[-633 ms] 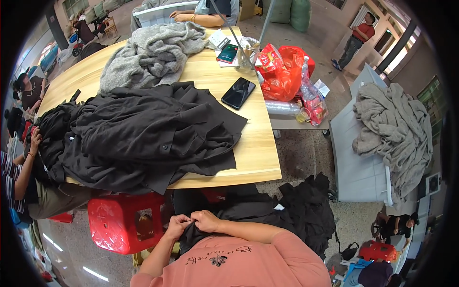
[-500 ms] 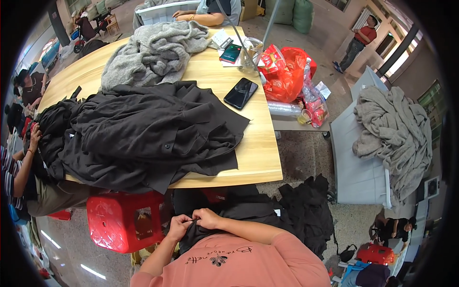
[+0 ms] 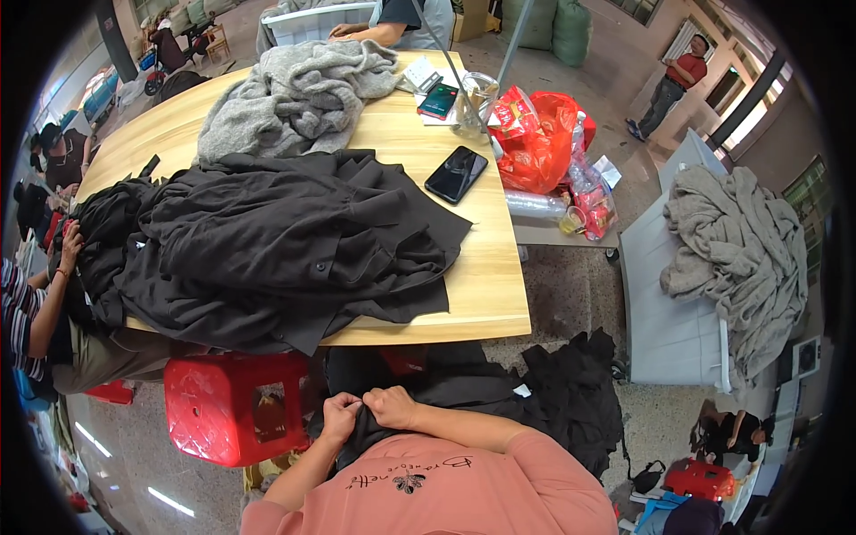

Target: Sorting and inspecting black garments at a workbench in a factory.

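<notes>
A black garment [image 3: 459, 392] lies across my lap and trails off to the right, with a small white label on it. My left hand [image 3: 339, 418] pinches an edge of it, fingers pressed together. Close beside, my right hand [image 3: 390, 407] is closed on the same cloth, the two hands almost touching. What sits between the fingertips is too small to make out. On the wooden table [image 3: 486, 308] in front lies a heap of black garments [image 3: 259, 250], one with a button showing. A grey knitted pile [image 3: 285, 102] rests behind it.
A black phone [image 3: 456, 175] lies near the table's right edge. Beyond it a low stand holds red plastic bags [image 3: 539, 143] and cups. A wheeled bin [image 3: 669, 303] with grey knitwear stands right; a red stool [image 3: 214, 410] is left. A co-worker's hand [image 3: 69, 248] touches the black heap.
The whole view has shifted slightly. My hands stay together on the black garment at my lap, with only a small change in their grip.
</notes>
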Tool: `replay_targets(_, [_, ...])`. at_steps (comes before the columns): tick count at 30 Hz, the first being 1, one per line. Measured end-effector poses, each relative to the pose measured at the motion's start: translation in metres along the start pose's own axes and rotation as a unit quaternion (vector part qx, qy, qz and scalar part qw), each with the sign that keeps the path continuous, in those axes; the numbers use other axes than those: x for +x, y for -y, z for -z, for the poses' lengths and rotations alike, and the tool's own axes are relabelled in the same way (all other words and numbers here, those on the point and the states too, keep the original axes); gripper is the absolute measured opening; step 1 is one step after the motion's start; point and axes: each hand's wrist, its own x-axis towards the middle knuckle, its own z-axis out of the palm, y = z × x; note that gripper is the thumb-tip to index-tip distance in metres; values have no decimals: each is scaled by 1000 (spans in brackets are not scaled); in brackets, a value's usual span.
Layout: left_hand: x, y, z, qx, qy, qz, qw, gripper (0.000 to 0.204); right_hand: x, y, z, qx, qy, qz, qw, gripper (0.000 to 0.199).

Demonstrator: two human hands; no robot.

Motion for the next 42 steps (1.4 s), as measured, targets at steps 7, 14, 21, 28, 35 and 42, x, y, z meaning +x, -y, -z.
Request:
replay_targets(7, [0, -3, -17, 80, -81, -18, 993, 8, -5, -2, 9, -76, -50, 49, 995, 6])
replay_targets(14, [-2, -2, -16, 125, -111, -25, 986, 10, 2, -1, 0, -61, -39, 8, 997, 7])
replay_targets(21, [-5, -7, -10, 110, -63, -26, 992, 16, 1, -4, -3, -43, -60, -44, 996, 8])
replay_targets(28, [-10, -12, 6, 324, -47, -132, 936, 18, -3, 23, 50, 103, -160, 81, 978, 11])
replay_targets(35, [-24, -208, -81, 65, 235, -290, 925, 17, -55, 23, 104, 267, 181, -109, 940, 22])
replay_targets(42, [-95, -285, -159, -158, 602, -428, 655, 18, -168, 9, 197, -154, -174, -455, 860, 26])
